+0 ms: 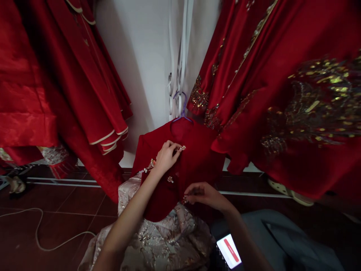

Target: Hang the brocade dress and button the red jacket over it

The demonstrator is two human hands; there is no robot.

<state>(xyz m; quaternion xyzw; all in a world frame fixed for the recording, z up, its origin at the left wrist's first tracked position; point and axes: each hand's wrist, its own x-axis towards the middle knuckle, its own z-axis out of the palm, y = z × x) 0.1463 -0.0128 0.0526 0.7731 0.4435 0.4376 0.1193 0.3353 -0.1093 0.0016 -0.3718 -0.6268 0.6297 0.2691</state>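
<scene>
A dark red jacket [194,158] hangs on a purple hanger [182,109] over a pale gold brocade skirt [166,237]. My left hand [166,156] is closed, pinching a jewelled button [182,148] near the jacket's upper front opening. My right hand [201,194] is closed too, pinching the jacket's front edge lower down at another jewelled fastening [185,198]. A third jewelled button [170,180] sits between the two hands. A beaded tassel [149,165] hangs by my left wrist.
Red embroidered gowns hang on the left [70,82] and the right [282,94] against a white wall [146,60]. A white cable [39,229] trails over the dark tiled floor. A phone [229,251] with a lit screen lies on grey fabric [282,241] at lower right.
</scene>
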